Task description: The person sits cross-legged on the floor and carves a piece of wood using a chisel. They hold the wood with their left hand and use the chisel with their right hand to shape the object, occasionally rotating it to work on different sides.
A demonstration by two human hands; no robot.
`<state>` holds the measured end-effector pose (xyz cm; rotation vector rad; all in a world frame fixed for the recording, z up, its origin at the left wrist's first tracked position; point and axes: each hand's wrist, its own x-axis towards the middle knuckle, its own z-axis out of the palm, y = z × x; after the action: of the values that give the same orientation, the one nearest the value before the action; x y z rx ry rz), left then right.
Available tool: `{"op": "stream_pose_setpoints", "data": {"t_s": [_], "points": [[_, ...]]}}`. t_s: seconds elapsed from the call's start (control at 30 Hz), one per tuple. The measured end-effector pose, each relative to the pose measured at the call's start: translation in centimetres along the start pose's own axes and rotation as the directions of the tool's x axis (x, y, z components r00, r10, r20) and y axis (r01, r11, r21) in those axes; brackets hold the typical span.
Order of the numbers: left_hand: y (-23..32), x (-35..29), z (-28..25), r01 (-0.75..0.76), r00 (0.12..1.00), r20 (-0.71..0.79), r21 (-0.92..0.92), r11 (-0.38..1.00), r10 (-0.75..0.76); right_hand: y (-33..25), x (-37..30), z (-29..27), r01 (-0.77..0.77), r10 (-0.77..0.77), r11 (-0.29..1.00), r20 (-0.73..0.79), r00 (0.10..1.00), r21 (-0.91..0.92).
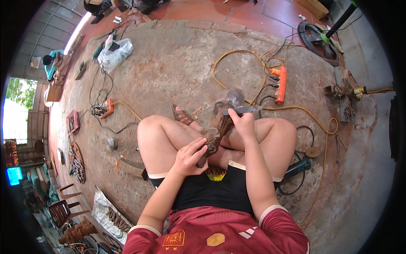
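Brown carving (220, 126), centre: gripped by left hand (191, 159). Grey strip (245, 109), right of centre: pinched in right hand (243, 123). Power strip (281, 86), upper right.

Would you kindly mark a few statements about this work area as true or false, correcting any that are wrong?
1. The left hand holds a brown carved wooden piece. True.
2. The right hand rests on the floor. False: the right hand holds a flat grey strip.
3. The long orange power strip lies ahead, toward the right. True.
4. The whitish plastic bag hangs from a wall. False: the whitish plastic bag lies on the floor, ahead to the left.
5. A teal power tool lies beside the right leg. True.
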<state>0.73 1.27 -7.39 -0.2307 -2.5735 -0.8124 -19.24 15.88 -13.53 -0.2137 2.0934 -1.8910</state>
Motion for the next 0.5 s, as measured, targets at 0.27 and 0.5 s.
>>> {"op": "stream_pose_setpoints", "data": {"t_s": [0.27,0.5], "points": [[0.8,-0.7,0.1,-0.041,0.986,0.165,0.032,0.999,0.035,-1.3,0.4,-0.3,0.224,-0.199,0.956,0.141,0.97,-0.191],[0.6,-0.7,0.1,-0.041,0.985,0.167,0.041,0.998,0.033,-1.0,0.3,-0.8,0.187,-0.146,0.937,0.156,0.977,-0.294]]}}
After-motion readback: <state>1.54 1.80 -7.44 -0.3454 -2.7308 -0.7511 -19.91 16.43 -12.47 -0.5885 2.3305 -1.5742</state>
